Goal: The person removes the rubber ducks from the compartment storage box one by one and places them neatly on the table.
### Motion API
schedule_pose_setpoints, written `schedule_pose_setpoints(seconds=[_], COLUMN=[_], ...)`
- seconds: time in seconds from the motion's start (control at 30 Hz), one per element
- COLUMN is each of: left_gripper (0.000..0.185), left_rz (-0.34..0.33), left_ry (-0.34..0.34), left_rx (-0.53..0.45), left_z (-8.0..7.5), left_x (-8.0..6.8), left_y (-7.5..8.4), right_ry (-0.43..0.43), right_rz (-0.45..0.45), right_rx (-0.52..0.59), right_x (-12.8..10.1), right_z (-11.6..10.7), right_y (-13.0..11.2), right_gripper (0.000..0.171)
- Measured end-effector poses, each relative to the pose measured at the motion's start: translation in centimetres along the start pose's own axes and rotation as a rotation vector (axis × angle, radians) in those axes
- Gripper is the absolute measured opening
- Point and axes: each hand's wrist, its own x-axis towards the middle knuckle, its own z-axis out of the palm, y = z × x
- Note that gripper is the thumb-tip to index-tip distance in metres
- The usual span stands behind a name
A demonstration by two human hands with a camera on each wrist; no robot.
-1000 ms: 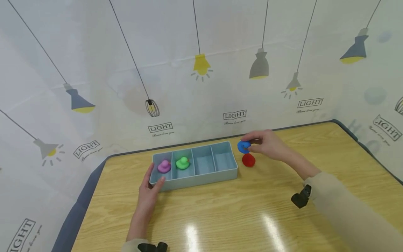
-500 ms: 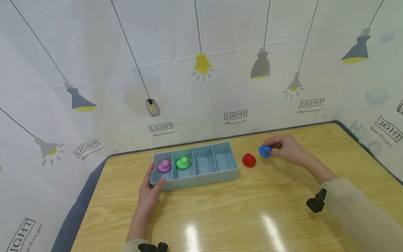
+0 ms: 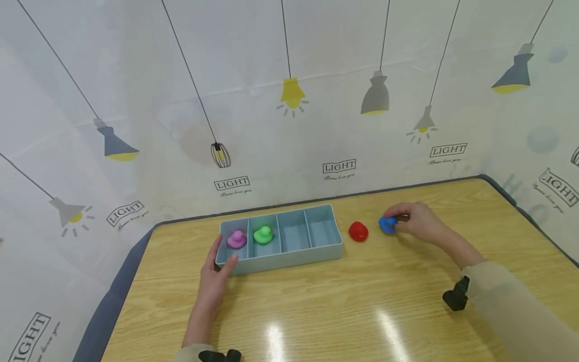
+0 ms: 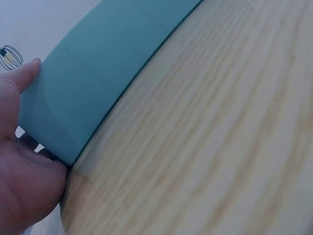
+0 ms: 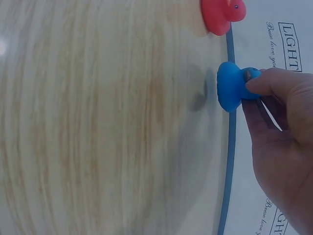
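Word "LIGHT" in box, printed many times on backdrop sheet (image 3: 289, 60): lower left corner, left of middle, centre, right of middle, far right edge. Small curly line under each, too tiny to read. Right wrist view: "LIGHT" sideways, upper right on backdrop sheet.

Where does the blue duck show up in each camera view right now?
Head: blue duck right of centre on the table, pinched by the right hand, just right of the red duck.
Left wrist: not in it; only the tray wall and the left hand.
Right wrist: upper right, at the fingertips.
Shared landmark: the red duck, in head and right wrist views.
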Motion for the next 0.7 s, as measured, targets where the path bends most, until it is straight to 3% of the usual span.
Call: schedule_pose_setpoints(seconds=[0.7], left_gripper=[0.072], left_rz=[0.012], left_ry=[0.005], left_rx=[0.007], left_z=[0.08], left_x=[-0.01], left_y=[-0.16], right_ry=[-0.028], right_rz=[-0.002], right_rx=[0.01], right_x=[-0.07], right_z=[0.58], right_y=[0.79], right_gripper=[0.028])
